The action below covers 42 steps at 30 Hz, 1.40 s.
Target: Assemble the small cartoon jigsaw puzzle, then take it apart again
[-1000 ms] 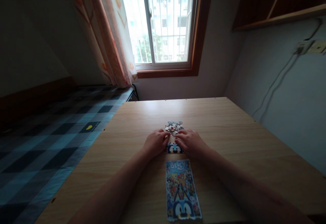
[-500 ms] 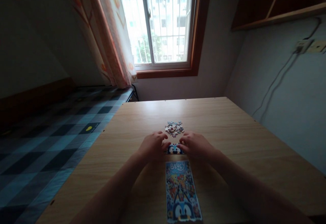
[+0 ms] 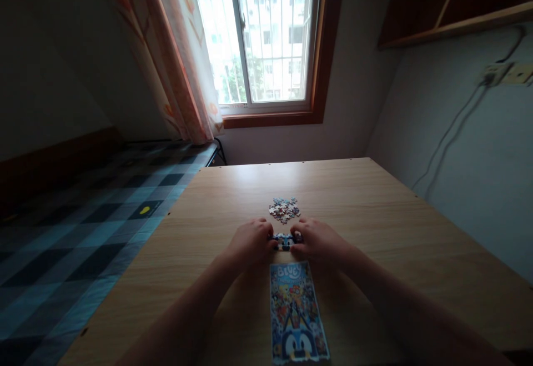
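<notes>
On a light wooden table my left hand and my right hand close in from both sides on a small joined section of blue puzzle pieces. The fingers of both hands curl and pinch its edges. Just beyond my fingertips lies a small heap of loose puzzle pieces. Nearer to me, a colourful printed picture card with a blue cartoon face lies flat, its long side pointing at me.
A bed with a blue checked cover adjoins the table's left edge. Behind the table are a window, a patterned curtain and a wall. On the right wall hang a wooden shelf and a socket with a cable.
Both hands drew back from the loose heap towards me and closed on the small blue joined section, which they now cover more.
</notes>
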### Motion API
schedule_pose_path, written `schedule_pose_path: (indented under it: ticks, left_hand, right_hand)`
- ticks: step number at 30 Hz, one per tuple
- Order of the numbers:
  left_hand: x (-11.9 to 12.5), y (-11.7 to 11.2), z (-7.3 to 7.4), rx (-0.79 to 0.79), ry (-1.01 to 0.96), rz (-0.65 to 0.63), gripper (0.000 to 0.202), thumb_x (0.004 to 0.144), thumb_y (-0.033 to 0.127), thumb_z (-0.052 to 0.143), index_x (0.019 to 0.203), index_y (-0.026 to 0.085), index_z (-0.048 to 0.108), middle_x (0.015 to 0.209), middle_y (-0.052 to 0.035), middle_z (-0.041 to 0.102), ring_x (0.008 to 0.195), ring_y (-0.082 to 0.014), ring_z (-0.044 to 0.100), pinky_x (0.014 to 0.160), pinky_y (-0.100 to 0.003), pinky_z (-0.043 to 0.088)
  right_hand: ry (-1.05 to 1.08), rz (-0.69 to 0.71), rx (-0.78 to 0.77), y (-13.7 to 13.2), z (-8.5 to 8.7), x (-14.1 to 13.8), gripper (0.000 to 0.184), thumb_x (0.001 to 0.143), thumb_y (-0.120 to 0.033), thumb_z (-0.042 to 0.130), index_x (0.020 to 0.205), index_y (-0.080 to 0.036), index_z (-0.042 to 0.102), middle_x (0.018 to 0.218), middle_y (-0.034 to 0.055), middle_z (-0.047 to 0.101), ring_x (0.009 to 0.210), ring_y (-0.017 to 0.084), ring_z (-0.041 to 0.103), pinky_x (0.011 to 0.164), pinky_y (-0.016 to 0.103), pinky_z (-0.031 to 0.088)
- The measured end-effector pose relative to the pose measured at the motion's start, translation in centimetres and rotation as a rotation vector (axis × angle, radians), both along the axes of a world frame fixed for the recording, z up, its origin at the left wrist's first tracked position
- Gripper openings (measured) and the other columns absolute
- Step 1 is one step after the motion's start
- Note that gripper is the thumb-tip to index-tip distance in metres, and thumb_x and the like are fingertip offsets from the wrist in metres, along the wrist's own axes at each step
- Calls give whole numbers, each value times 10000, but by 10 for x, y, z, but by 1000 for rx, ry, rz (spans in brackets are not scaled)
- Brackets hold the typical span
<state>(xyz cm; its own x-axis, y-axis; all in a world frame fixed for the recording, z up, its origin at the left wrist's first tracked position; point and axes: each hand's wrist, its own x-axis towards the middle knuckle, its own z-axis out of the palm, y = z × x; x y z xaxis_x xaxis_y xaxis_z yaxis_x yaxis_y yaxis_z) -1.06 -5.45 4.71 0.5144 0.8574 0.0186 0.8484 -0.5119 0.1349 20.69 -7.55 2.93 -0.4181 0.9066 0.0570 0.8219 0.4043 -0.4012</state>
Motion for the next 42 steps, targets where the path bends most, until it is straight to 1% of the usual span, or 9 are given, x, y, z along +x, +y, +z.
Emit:
schedule_pose_path:
  ticks: [3,8,13,18,26,31,34,39,42]
  left_hand:
    - [0,1,0,-17,-20,8,136,830,319,696,884,195,712,950,-60,697,858,-211,647,721,-287,449]
    - [-1,3,-2,-19,-55,-5,91,820,270,679,850,191,712,913,-60,694,842,-214,654,717,-288,451]
    - [-2,6,-7,16,-64,-27,59,817,216,650,829,194,704,889,-55,692,810,-208,651,687,-278,445]
    - [-1,7,-10,47,-84,-32,105,830,181,604,804,206,703,860,-45,710,790,-206,653,681,-277,442]
    - [-1,8,-6,35,-99,-15,139,871,216,596,852,216,734,866,-51,737,799,-209,667,696,-275,452]
    - [-2,10,-7,71,-134,-34,138,885,206,600,851,218,733,875,-41,739,787,-196,667,685,-263,446]
    - [-1,10,-7,88,-178,-55,141,897,207,598,886,227,737,902,-36,741,796,-187,672,703,-259,457]
    - [1,8,-8,83,-264,-108,180,921,227,585,991,257,748,995,-38,750,863,-189,692,768,-269,494]
    - [2,8,-9,81,-293,-133,189,929,242,581,1019,261,746,1024,-42,751,888,-193,696,794,-276,507]
  right_hand:
    - [76,24,5,3,-5,1,239,772,-281,733,989,-182,718,996,59,650,878,173,581,765,253,397]
    - [160,13,13,7,-12,2,205,786,-214,699,988,-197,736,988,48,656,886,162,595,803,244,419]
    - [156,18,34,8,-13,1,167,805,-211,681,958,-207,747,983,47,658,882,158,603,810,241,423]
    - [139,6,50,8,-11,0,150,833,-213,656,957,-204,738,966,43,660,844,145,606,777,233,418]
    - [105,-9,72,11,-11,3,140,865,-215,643,966,-220,739,981,38,683,862,148,617,769,232,412]
    - [125,-14,122,11,-11,3,197,893,-322,649,1050,-240,735,1000,40,688,874,155,627,776,240,423]
    - [161,-23,165,12,-11,2,225,905,-340,641,1088,-244,730,1001,41,692,867,155,631,764,238,428]
    - [197,-23,208,14,-14,-1,164,932,-316,612,989,-252,751,936,29,700,808,137,631,731,224,421]
    - [209,-9,227,14,-15,-1,143,928,-289,621,967,-249,752,920,25,704,808,135,633,727,219,415]
